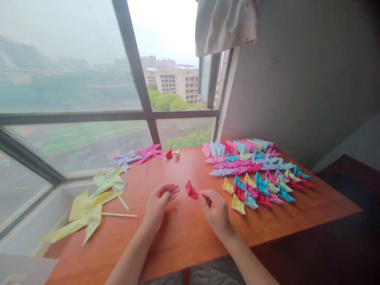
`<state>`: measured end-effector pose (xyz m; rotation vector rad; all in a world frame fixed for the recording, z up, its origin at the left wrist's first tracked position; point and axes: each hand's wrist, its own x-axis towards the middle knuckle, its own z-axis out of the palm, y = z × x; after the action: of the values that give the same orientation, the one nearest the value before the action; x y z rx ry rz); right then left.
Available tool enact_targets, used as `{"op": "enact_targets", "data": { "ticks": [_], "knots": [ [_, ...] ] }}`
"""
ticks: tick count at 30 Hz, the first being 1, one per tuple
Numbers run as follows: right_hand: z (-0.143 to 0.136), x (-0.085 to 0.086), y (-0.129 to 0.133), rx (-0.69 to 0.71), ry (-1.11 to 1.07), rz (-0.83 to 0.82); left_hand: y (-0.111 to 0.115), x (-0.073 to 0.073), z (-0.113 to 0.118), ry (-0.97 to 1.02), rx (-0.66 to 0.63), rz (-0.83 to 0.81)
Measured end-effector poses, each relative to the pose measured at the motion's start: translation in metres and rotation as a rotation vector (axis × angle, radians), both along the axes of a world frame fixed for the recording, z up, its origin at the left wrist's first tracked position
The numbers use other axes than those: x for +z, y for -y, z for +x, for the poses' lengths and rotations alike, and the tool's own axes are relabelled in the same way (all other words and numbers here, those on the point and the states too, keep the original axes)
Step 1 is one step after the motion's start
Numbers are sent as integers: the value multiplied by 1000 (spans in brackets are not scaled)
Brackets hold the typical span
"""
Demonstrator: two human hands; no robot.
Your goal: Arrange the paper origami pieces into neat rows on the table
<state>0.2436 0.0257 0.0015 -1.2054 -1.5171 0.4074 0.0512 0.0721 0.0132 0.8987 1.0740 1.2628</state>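
A small red paper boat (191,190) is pinched by one end between the thumb and fingers of my right hand (216,211), just above the middle of the table. My left hand (160,202) hovers to the left of the boat, apart from it. Its fingers reach forward with a gap to the thumb, and nothing shows between them. Closest to my right hand on the other side is a yellow paper boat (238,204) at the near corner of a group of folded boats.
Rows of colourful folded paper pieces (234,163) fill the table's right side. Along the left lie a yellow pinwheel (89,211), a green pinwheel (110,181), a purple pinwheel (126,157) and a pink pinwheel (149,152). Another red boat (169,154) stands near the window on the wooden table (184,241).
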Motion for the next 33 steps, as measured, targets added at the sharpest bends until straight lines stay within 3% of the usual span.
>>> {"op": "enact_targets", "data": {
  "ticks": [3, 5, 10, 15, 18, 23, 33],
  "knots": [
    [23, 9, 13, -96, 43, 63, -1, -3, 1, 21, -1, 1],
    [52, 15, 24, -193, 114, 112, 0, -5, 4, 22, -18, -5],
    [164, 21, 50, -555, 400, 191, 3, -7, 7, -14, -76, 25],
    [276, 0, 78, -862, 603, 56, 4, -7, 7, -43, -87, 40],
    [320, -22, 93, -919, 616, -82, 4, -6, 6, -55, -88, 39],
    [347, -46, 98, -859, 642, -195, 5, -6, 7, -73, -90, 34],
    [344, -49, 78, -841, 706, -270, 5, -4, 7, -53, -92, 52]
  ]
}}
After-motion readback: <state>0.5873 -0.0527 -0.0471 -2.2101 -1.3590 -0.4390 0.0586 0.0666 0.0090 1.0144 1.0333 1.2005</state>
